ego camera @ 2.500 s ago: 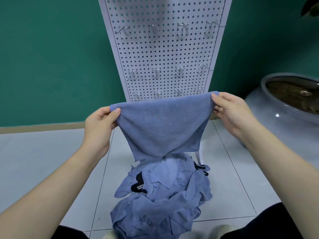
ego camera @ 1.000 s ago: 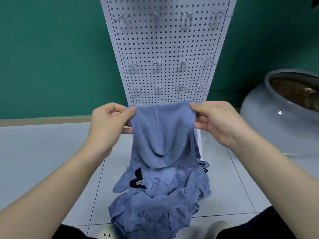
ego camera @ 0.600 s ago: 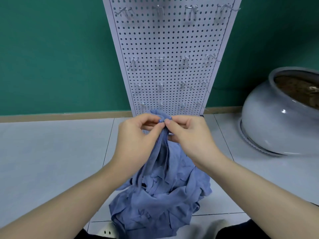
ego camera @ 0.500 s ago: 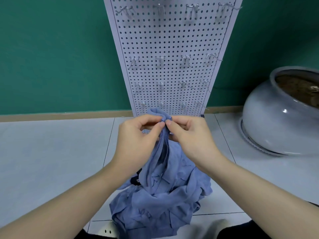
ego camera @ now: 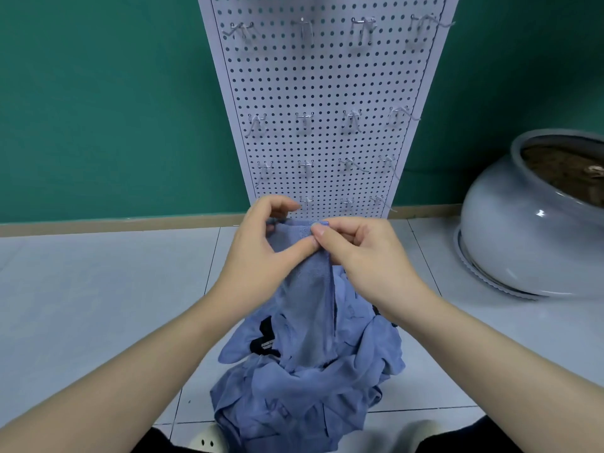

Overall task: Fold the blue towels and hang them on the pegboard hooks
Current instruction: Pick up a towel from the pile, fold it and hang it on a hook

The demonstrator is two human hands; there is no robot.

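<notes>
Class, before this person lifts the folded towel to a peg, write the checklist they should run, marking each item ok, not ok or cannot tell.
1. Both hands hold the towel: left hand and right hand pinch its top edge. Ok.
2. Fold neat: edges partly hidden. Cannot tell.
3. Hooks free on the pegboard: none carries a towel. Ok.
4. Towel's lower end clear of the pile: it hangs onto it. Not ok.

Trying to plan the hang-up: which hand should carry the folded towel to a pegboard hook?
Probably the right hand: it pinches the blue towel's top corner, while the left hand only steadies the fold. Bare hooks sit just above both.
</notes>
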